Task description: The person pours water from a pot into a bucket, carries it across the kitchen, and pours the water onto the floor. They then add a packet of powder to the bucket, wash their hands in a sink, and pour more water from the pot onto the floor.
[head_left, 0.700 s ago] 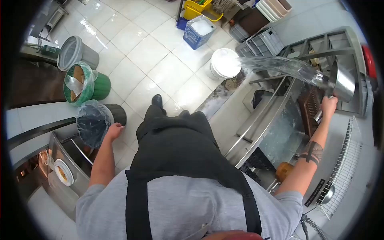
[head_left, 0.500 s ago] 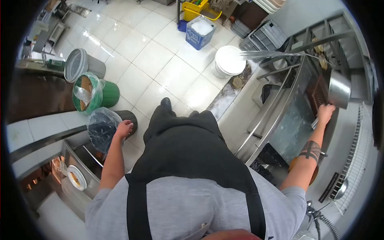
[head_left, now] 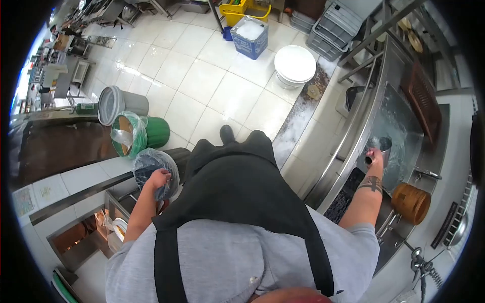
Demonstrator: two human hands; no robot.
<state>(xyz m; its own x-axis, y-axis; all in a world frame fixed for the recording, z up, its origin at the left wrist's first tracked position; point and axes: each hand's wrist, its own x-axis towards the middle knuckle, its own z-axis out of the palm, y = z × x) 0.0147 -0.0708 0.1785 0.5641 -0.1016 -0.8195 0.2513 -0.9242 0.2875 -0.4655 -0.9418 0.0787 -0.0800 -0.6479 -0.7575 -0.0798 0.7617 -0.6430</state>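
My right hand (head_left: 374, 155) is closed round the handle of a metal saucepan (head_left: 386, 145), whose hollow handle end points back toward me. The pan is dipped in the water of the steel sink (head_left: 404, 118), so part of it is hidden. On the left, my left hand (head_left: 160, 178) hangs over a bin lined with a clear bag (head_left: 146, 162). Its fingers are curled in and I see nothing in them. A brown slatted rack (head_left: 423, 101) leans on the sink's far side, and a round wooden container (head_left: 411, 203) stands near my right forearm.
A green bin (head_left: 156, 130) and a grey bin (head_left: 134, 102) stand beyond the lined bin. Farther off are a white lidded bucket (head_left: 295, 64), a blue box (head_left: 251, 43) and a yellow mop bucket (head_left: 245, 11). The tiled floor (head_left: 222, 91) looks wet beside a dirty drain strip (head_left: 305, 103).
Water was streaming from the raised saucepan toward the floor; that stream is gone. My right hand has brought the pan down and back into the sink. My left hand stays low and curled.
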